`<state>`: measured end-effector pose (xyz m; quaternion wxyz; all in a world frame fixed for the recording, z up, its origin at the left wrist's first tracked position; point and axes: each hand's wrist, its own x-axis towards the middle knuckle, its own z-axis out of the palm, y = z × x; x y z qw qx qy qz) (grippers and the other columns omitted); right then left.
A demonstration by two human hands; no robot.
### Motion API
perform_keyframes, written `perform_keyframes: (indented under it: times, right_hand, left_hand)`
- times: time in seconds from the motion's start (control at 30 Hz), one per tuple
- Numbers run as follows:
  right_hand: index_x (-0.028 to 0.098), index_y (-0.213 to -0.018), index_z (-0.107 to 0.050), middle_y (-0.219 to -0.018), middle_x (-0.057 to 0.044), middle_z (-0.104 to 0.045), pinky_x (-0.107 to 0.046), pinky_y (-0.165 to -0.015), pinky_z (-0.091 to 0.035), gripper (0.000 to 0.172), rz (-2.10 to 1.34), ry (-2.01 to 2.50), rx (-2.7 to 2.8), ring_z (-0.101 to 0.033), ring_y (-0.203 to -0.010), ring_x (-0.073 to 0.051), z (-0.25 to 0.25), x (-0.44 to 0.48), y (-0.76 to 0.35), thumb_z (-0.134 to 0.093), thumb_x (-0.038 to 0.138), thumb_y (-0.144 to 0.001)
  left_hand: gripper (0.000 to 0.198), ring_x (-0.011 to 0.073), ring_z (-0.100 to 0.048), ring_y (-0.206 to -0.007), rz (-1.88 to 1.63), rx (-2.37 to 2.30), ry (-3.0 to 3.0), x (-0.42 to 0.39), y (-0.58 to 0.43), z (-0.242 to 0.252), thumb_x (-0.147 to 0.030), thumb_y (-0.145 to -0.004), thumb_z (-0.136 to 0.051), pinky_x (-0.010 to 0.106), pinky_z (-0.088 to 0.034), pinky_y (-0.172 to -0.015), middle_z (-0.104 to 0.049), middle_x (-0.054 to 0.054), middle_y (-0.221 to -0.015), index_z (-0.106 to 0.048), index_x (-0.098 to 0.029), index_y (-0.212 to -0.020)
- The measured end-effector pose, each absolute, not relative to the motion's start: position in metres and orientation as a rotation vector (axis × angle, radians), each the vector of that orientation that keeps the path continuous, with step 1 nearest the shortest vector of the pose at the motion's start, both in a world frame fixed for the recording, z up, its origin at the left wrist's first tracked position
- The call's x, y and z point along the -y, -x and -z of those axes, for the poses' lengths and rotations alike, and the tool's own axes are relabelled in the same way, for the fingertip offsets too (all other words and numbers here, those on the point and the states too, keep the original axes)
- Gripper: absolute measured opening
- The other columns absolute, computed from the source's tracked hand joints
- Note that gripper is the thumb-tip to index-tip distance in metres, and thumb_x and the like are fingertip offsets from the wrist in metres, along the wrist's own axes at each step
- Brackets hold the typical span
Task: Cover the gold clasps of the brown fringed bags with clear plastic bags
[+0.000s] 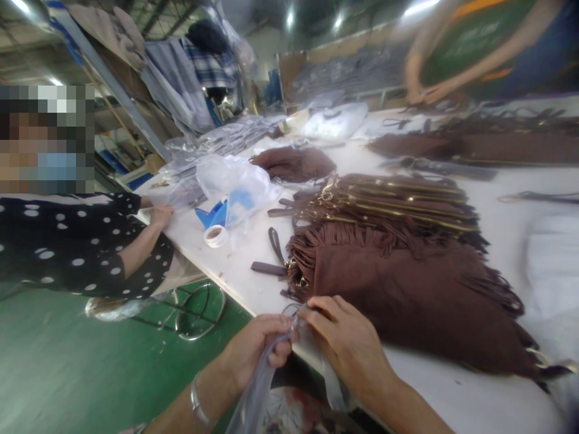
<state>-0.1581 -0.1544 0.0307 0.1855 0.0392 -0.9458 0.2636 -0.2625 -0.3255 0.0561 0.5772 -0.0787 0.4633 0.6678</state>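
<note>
A clear plastic bag (257, 386) hangs from my hands at the table's front edge. My left hand (257, 343) is closed on the bag's upper edge, thumb against the curled fingers. My right hand (348, 340) pinches the same plastic from the other side, its fingers bent and close to the left thumb. Just beyond the right hand lies a brown fringed bag (393, 289) with a wrist strap and gold-coloured rings. Behind it is a stack of similar brown bags (398, 202) with gold zips.
A tape roll (216, 236) sits beside a blue tape dispenser (212, 214) and crumpled plastic (235, 181). At left, a co-worker in a dotted top (81, 247) handles plastic. Another person's arms (420, 84) reach over the far side. More brown bags (474, 144) lie at the back right.
</note>
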Motion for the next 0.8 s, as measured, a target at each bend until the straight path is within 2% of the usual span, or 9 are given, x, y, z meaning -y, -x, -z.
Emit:
perform_keyframes:
  times: [0.2,0.33,0.47,0.67,0.8]
  right_hand:
    - [0.024,-0.102,-0.065,-0.103,-0.003,-0.063,-0.038,-0.074,-0.043,0.021,-0.733,0.046,2.701,-0.053,-0.085,-0.023,-0.031,0.164,0.166,-0.064,0.009,-0.086]
    - [0.023,-0.099,-0.064,-0.103,-0.004,-0.064,-0.039,-0.073,-0.042,0.024,-0.642,0.037,2.709,-0.052,-0.085,-0.024,-0.028,0.166,0.167,-0.069,0.008,-0.082]
    - [0.023,-0.107,-0.063,-0.11,-0.004,-0.064,-0.038,-0.076,-0.043,0.032,-0.598,0.001,2.729,-0.053,-0.089,-0.024,-0.025,0.166,0.163,-0.068,0.005,-0.081]
    - [0.018,-0.128,-0.055,-0.127,-0.011,-0.059,-0.041,-0.085,-0.041,0.036,-0.406,-0.03,2.585,-0.054,-0.103,-0.028,-0.03,0.161,0.145,-0.05,0.01,-0.094]
    - [0.018,-0.125,-0.057,-0.118,-0.009,-0.061,-0.037,-0.084,-0.043,0.033,-0.438,-0.042,2.559,-0.058,-0.098,-0.025,-0.036,0.157,0.146,-0.053,0.01,-0.093]
  left_hand:
    - [0.012,0.0018,-0.039,-0.047,-1.559,-1.029,0.158,0.325,0.265,-0.052,-0.01,-0.082,-0.057,0.011,-0.02,-0.039,-0.051,0.005,-0.076,-0.061,-0.004,-0.091]
    - [0.011,0.001,-0.036,-0.046,-1.555,-0.99,0.181,0.324,0.269,-0.047,-0.01,-0.08,-0.06,0.01,-0.018,-0.038,-0.05,0.004,-0.074,-0.06,-0.004,-0.09]
    - [0.015,0.0008,-0.034,-0.046,-1.552,-0.972,0.217,0.324,0.271,-0.045,-0.012,-0.078,-0.062,0.01,-0.019,-0.037,-0.049,0.003,-0.073,-0.06,-0.004,-0.09]
    - [0.011,-0.0003,-0.032,-0.045,-1.55,-0.968,0.204,0.324,0.272,-0.045,-0.015,-0.079,-0.061,0.01,-0.018,-0.037,-0.05,0.003,-0.074,-0.06,-0.005,-0.083]
    - [0.013,0.0008,-0.034,-0.044,-1.543,-1.01,0.163,0.324,0.27,-0.046,-0.017,-0.077,-0.063,0.012,-0.016,-0.036,-0.052,0.004,-0.073,-0.06,-0.006,-0.083]
